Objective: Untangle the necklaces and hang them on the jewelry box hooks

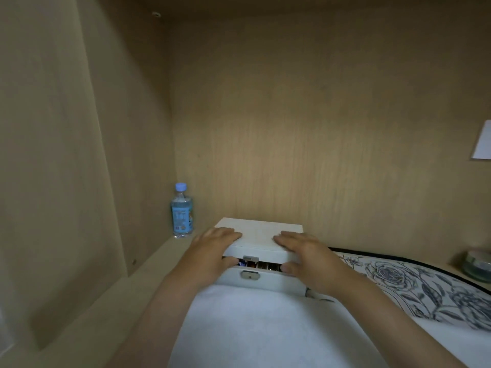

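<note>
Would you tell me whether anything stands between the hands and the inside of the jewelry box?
Yes: the lid, raised only a crack. The left hand and right hand pinch its front edge. Through the gap only small dark items show; no necklace is discernible.

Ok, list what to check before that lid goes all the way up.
1. Grip: left hand and right hand each hold the lid, fingers on top, thumbs at its front edge: ok.
2. Clasp undone, lid cracked open above the box: ok.
3. Bottle stands apart to the left: ok.
4. Room behind for the lid to swing back: cannot tell.
5. Inside, necklaces and hooks: only a dark gap shows, cannot tell.
</note>
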Tool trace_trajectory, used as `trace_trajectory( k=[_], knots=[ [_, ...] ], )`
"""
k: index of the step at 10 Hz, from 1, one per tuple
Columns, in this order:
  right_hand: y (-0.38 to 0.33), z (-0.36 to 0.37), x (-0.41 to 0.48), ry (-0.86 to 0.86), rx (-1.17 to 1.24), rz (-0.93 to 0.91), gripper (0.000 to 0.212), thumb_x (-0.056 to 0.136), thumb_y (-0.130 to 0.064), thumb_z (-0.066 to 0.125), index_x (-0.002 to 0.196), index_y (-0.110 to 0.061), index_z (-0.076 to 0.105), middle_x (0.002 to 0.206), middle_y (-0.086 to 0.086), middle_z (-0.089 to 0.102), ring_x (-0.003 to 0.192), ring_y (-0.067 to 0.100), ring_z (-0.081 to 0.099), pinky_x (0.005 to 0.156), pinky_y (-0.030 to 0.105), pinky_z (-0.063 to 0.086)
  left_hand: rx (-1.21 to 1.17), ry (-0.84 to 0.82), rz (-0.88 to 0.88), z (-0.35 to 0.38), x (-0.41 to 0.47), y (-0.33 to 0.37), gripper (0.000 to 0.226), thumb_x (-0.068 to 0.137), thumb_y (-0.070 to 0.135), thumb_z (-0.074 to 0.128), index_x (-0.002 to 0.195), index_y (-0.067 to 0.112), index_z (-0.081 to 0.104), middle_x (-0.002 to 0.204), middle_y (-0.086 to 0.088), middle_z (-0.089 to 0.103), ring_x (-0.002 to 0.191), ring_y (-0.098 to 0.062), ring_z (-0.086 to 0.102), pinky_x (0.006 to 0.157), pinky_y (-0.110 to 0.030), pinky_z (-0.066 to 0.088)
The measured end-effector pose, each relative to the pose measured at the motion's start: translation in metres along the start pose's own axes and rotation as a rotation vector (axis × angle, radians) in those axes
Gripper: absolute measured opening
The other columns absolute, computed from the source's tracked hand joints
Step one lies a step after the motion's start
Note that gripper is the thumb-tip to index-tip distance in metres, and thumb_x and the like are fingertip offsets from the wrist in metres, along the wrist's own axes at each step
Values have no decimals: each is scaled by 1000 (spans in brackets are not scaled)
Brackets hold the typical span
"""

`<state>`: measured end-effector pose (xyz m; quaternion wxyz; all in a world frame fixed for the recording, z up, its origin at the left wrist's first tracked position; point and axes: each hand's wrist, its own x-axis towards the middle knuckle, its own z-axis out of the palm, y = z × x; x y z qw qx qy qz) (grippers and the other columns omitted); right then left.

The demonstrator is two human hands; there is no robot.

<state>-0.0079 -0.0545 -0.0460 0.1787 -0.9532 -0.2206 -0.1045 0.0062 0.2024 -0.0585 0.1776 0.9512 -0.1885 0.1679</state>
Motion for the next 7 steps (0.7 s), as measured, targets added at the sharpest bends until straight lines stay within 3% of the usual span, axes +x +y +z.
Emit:
trace_trajectory(
  k=[2,4,6,7],
  knots=[
    [-6,25,-14,-10,-129,11,66,101,-44,49,158,-31,19,167,-2,13,154,19,8,122,28,4,58,-58,-47,14,-19,11,64,99,54,44,155,36,19,164,13,13,151,-7,5,119,-28,-3],
    [-5,39,-21,32,-144,31,72,96,-51,49,158,-36,15,167,-6,9,154,18,4,124,43,10,95,-56,-23,21,-22,7,67,97,61,36,155,41,9,164,16,3,150,-3,-3,116,-25,-10],
    [-5,27,-23,-39,-128,29,74,96,-55,48,158,-38,11,167,-5,6,154,17,1,124,46,4,61,-96,-72,15,-22,13,65,97,60,39,155,42,14,164,16,6,150,-3,-2,118,-27,-7],
    [-3,10,-26,13,-82,47,70,97,-53,49,156,-42,13,167,-5,6,154,15,3,124,45,4,-30,-51,-60,4,-25,22,65,97,55,46,154,43,17,164,16,12,150,-3,3,120,-28,-1]
  ],
)
